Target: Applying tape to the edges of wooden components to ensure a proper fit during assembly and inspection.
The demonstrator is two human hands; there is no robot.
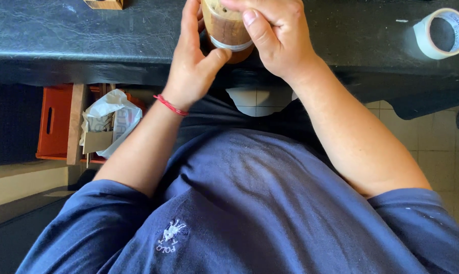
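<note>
1. Over the black worktop [87,35], both hands clasp a brown wooden cylinder [228,31] with a pale band.
2. Left hand [191,63] cups its side, thumb pressed on the band; keep that brace firm.
3. Right hand [275,35] wraps the top, thumb pressing down; work steadily.
4. A tape roll [441,33] lies well apart at right.

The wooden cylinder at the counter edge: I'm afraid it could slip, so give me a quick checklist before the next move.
1. Left hand on the wooden cylinder: ok, thumb pressed against its side.
2. Right hand on it: ok, fingers over its top.
3. Pale band around it seated: cannot tell, partly hidden.
4. Cylinder over the black counter: ok, though near the edge.
5. Tape roll clear of the hands: ok, far right.
6. Cylinder's top end: cannot tell, cut off by the frame.
</note>
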